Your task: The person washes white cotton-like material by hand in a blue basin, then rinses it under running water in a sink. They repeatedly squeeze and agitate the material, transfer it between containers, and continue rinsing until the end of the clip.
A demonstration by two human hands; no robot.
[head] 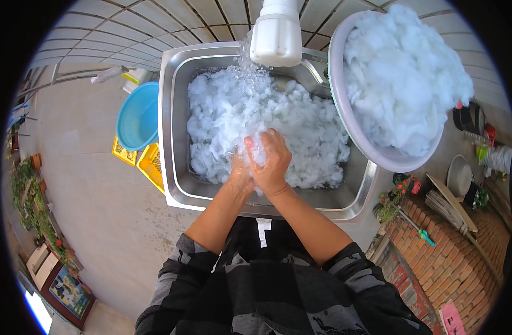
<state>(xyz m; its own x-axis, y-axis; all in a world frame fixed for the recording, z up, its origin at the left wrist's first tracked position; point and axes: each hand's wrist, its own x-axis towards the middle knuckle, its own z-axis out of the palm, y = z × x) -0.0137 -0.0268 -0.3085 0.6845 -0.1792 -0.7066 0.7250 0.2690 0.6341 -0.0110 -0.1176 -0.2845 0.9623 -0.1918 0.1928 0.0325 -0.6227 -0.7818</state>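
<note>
Wet white fibre stuffing [306, 125] floats in clumps in the water of a stainless steel sink [168, 125]. Near the sink's front side, my left hand [241, 167] and my right hand [272, 157] press together around a wad of this stuffing. The fingers of my right hand curl over the top of the wad, and the left hand is partly hidden beside it. Water pours down beside a white plastic fitting [277, 42] into the back of the sink. On the sink's right rim leans a pale plastic basin [344, 100] heaped with fluffy white stuffing [402, 83].
Left of the sink are a blue plastic basin [132, 121] and yellow plastic crates [153, 165]. A tiled wall [155, 25] rises behind it. Flowering plants [392, 201], a brick surface [432, 251] and a metal bowl [459, 176] lie on the right.
</note>
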